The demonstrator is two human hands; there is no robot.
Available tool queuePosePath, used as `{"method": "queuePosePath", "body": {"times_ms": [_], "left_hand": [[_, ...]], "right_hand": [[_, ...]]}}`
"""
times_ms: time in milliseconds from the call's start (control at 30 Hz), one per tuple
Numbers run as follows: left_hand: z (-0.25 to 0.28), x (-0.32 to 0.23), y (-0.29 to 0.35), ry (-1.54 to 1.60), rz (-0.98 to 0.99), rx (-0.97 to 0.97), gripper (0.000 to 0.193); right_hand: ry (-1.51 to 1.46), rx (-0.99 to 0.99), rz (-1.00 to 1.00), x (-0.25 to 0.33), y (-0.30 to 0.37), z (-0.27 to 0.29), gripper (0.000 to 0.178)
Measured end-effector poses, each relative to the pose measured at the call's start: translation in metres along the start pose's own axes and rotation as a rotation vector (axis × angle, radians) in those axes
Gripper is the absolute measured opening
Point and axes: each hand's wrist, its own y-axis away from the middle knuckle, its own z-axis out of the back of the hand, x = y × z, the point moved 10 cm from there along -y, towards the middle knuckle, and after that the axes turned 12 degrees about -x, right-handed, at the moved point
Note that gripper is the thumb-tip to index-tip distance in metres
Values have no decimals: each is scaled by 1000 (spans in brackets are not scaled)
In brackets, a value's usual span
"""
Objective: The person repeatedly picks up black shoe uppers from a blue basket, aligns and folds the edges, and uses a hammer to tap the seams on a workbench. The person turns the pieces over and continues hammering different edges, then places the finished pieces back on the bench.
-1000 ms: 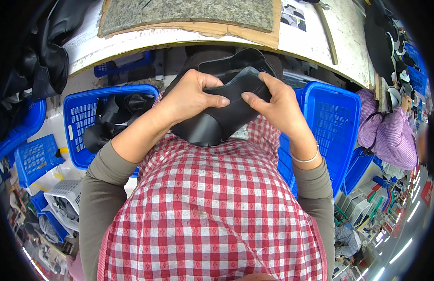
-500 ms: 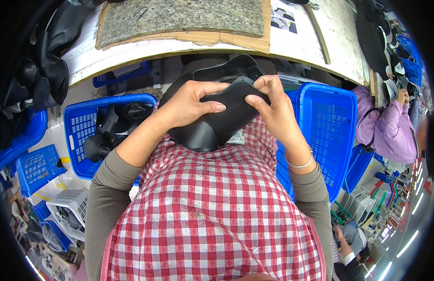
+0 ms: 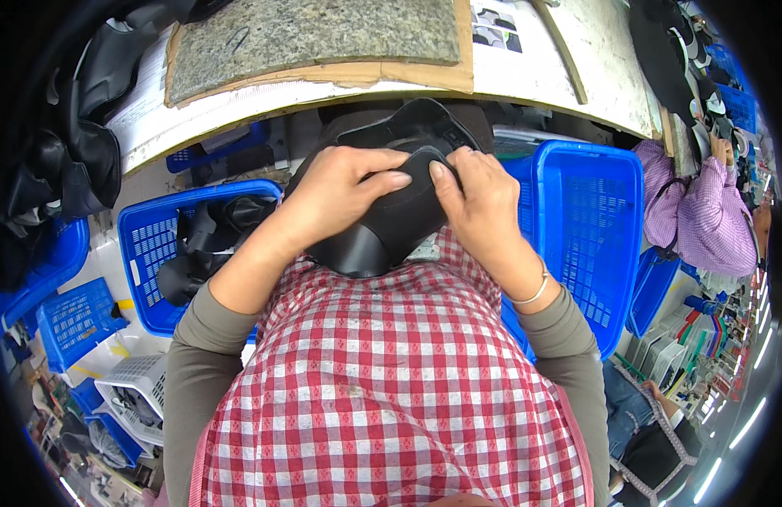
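A black shoe upper [image 3: 363, 243] lies over my lap, its smooth rounded toe toward me and its opening away from me. My left hand [image 3: 344, 188] pinches the upper's top edge between thumb and fingers on the left. Close beside it, my right hand [image 3: 482, 196] grips the same edge, thumb on the near face and fingers curled behind. Only a small gap separates the two thumbs. Past my fingers rises the upper's far collar.
Ahead is a white worktable [image 3: 526, 72] bearing a stone slab [image 3: 323, 38] on cardboard. Blue baskets flank me: the left basket [image 3: 146, 291] holds black pieces, while another basket [image 3: 589, 253] stands right. Black uppers [image 3: 95, 160] hang over the table's left end. A person's checked sleeve [image 3: 716, 224] shows far right.
My right hand has shifted left along the upper's edge, nearer my left hand, and its thumb is now more upright. The left hand keeps its pinch.
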Motion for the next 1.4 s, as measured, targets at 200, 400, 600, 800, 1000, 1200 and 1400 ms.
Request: {"method": "queuePosePath", "body": {"times_ms": [200, 400, 600, 800, 1000, 1200, 1400], "left_hand": [[-4, -13, -5, 15, 91, -127, 20], [-1, 29, 16, 258, 177, 61, 22], [21, 9, 16, 302, 180, -70, 12], [153, -213, 27, -749, -781, -748, 33], [100, -167, -35, -876, -673, -567, 88], [132, -76, -106, -894, -754, -703, 83], [146, -83, -148, -924, -769, -427, 80]], "right_hand": [[-264, 243, -387, -43, 12, -23, 23], [-516, 442, -558, -69, 30, -16, 29], [-329, 521, -425, -41, 14, -8, 32], [-664, 9, -433, -8, -81, 57, 28], [-1257, -66, -660, -15, -108, -72, 28], [-440, 66, -575, -179, -100, -57, 40], [740, 16, -296, -353, -148, 18, 51]]}}
